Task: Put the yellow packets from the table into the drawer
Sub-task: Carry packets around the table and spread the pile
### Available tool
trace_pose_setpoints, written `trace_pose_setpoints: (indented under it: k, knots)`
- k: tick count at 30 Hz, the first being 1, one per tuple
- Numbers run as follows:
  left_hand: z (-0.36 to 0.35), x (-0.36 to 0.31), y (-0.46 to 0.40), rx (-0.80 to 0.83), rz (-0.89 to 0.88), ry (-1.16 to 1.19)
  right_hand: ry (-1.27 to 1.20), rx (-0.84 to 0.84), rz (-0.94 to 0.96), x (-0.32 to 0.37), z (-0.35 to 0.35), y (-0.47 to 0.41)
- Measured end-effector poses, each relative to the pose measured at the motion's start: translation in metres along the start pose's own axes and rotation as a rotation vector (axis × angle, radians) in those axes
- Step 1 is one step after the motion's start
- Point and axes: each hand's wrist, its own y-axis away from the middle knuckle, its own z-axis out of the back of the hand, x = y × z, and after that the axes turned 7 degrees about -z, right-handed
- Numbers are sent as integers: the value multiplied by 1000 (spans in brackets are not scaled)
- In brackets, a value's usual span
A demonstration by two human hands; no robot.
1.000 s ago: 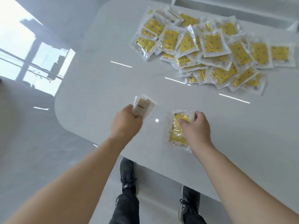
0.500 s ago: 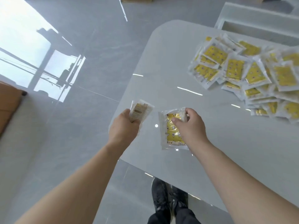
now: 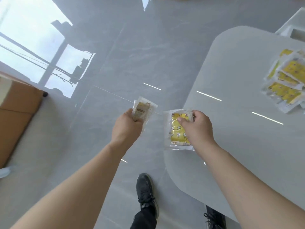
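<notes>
My left hand [image 3: 127,128] grips a packet [image 3: 144,109] whose pale printed back faces me, held out over the floor left of the table. My right hand [image 3: 197,128] pinches a yellow packet [image 3: 177,131] in clear wrap by its top corner, at the table's left edge. A heap of several yellow packets [image 3: 287,83] lies on the white table [image 3: 231,76] at the far right, partly cut off by the frame. No drawer is in view.
A brown cardboard box [image 3: 14,113] stands on the floor at the left. Glossy grey floor tiles [image 3: 115,55] fill the middle, with window reflections. My black shoes [image 3: 145,192] are below. A white unit [image 3: 293,28] sits beyond the table's far corner.
The view has swung left, away from the table. Both hands, each with its packet, have come off the tabletop toward the floor side. The heap has slid to the right edge.
</notes>
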Motion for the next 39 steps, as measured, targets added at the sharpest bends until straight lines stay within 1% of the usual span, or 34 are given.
trace_pose_setpoints:
  k: [4, 8, 13, 16, 20, 26, 29, 35, 39]
  knots:
    - [55, 39, -41, -13, -19, -42, -3, 15, 25, 40, -68, 1]
    - [93, 53, -78, -29, -29, -94, -31, -20, 37, 72, -104, -12]
    - [109, 35, -123, -6, -49, -114, -86, -74, 14, 101, -110, -43]
    - [111, 12, -147, 35, -93, -96, -71, -122, 7, 114, -109, -61]
    - [115, -11, -179, 46, -107, -118, -66, -138, -22, 132, -111, -81]
    - [124, -22, -237, 110, -152, -197, -139, -187, -63, 163, -127, -121]
    - [128, -24, -275, 116, -176, -253, -158, -221, -75, 179, -138, -136]
    - [130, -44, -340, 178, -269, -292, -218, -305, -141, 206, -153, -172]
    - [131, -66, -373, 204, -324, -320, -272, -354, -181, 216, -149, -183]
